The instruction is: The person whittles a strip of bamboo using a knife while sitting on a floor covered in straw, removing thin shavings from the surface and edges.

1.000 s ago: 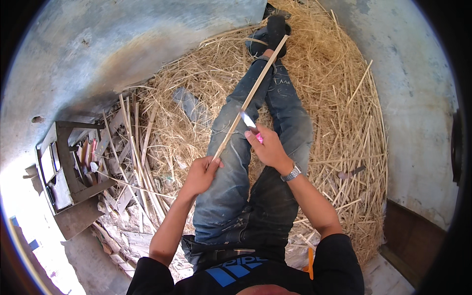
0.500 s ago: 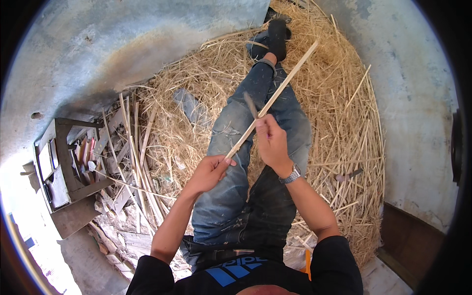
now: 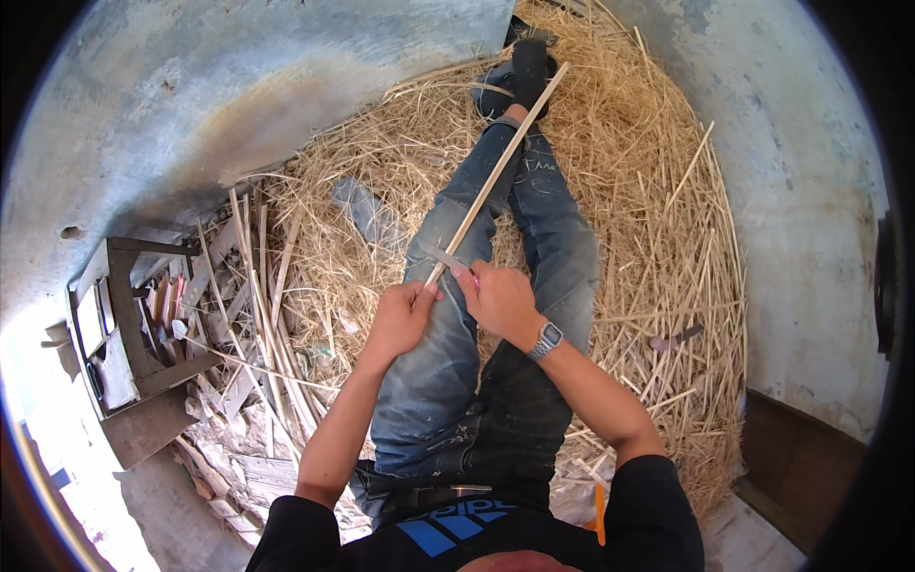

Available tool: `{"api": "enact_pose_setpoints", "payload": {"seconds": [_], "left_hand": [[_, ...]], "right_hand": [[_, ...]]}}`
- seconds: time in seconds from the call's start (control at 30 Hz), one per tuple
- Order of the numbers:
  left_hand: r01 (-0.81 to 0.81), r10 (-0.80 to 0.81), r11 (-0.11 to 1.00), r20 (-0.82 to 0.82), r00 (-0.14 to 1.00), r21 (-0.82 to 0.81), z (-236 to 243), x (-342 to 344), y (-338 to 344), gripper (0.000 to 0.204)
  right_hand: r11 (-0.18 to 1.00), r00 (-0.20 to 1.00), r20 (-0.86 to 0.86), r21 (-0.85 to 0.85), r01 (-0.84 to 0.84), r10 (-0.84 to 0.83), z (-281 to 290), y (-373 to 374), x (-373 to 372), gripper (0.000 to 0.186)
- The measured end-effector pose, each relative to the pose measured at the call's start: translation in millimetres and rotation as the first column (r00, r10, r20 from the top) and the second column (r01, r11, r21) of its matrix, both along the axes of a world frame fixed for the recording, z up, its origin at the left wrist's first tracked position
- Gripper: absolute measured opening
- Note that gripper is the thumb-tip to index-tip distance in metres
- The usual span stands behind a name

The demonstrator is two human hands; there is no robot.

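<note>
A long pale split strip (image 3: pixel 498 170), which looks like bamboo, slants from above my left thigh up past my crossed ankles. Its near end is pinched in my left hand (image 3: pixel 398 319). Closed around a knife is my right hand (image 3: pixel 502 303). The knife's blade (image 3: pixel 437 254) lies across the strip, just beyond my left fingers, with its tip pointing left. The knife's handle is mostly hidden in the right fist. Under both hands are my legs in worn blue jeans (image 3: pixel 434 372).
Curly shavings (image 3: pixel 391 143) and thin strips (image 3: pixel 686 276) cover the floor around my legs. Longer strips (image 3: pixel 270 324) lean at the left, near a wooden frame (image 3: pixel 124 315) holding several items. Another knife-like tool (image 3: pixel 688 334) rests on the strips at right. Grey walls (image 3: pixel 791 191) close in both sides.
My right hand and the knife have come down and left along the strip, close to my left hand. The strip's far end has swung left. My left hand has risen slightly.
</note>
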State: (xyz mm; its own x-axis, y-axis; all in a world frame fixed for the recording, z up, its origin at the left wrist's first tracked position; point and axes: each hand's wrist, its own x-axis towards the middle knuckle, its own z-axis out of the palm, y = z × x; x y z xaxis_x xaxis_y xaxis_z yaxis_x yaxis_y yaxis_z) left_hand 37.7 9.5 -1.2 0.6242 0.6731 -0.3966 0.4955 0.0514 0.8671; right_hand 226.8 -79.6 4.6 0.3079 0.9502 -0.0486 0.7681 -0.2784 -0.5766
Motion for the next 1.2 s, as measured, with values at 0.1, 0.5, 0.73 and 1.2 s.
{"api": "enact_pose_setpoints", "payload": {"seconds": [0.1, 0.5, 0.73, 1.2], "left_hand": [[0.023, -0.023, 1.0, -0.006, 1.0, -0.007, -2.5, 2.5, 5.0, 0.032], [0.0, 0.003, 0.999, -0.056, 0.998, 0.054, -18.0, 4.4, 3.0, 0.033], [0.053, -0.047, 0.986, -0.04, 0.998, 0.158, -6.0, 0.6, -3.5, 0.035], [-0.299, 0.299, 0.954, 0.16, 0.941, -0.024, 23.3, -79.1, -27.5, 0.033]], "right_hand": [[1.0, 0.999, 0.034, -0.008, 0.006, -0.006, -6.1, 4.1, 0.2, 0.054], [0.997, 0.997, 0.021, 0.005, 0.072, -0.072, -16.2, 7.6, -4.3, 0.05], [0.99, 0.992, 0.005, 0.061, 0.125, -0.125, -13.7, 0.6, -10.6, 0.054], [0.958, 0.885, -0.386, -0.009, -0.287, 0.262, 14.5, -30.4, -39.1, 0.059]]}}
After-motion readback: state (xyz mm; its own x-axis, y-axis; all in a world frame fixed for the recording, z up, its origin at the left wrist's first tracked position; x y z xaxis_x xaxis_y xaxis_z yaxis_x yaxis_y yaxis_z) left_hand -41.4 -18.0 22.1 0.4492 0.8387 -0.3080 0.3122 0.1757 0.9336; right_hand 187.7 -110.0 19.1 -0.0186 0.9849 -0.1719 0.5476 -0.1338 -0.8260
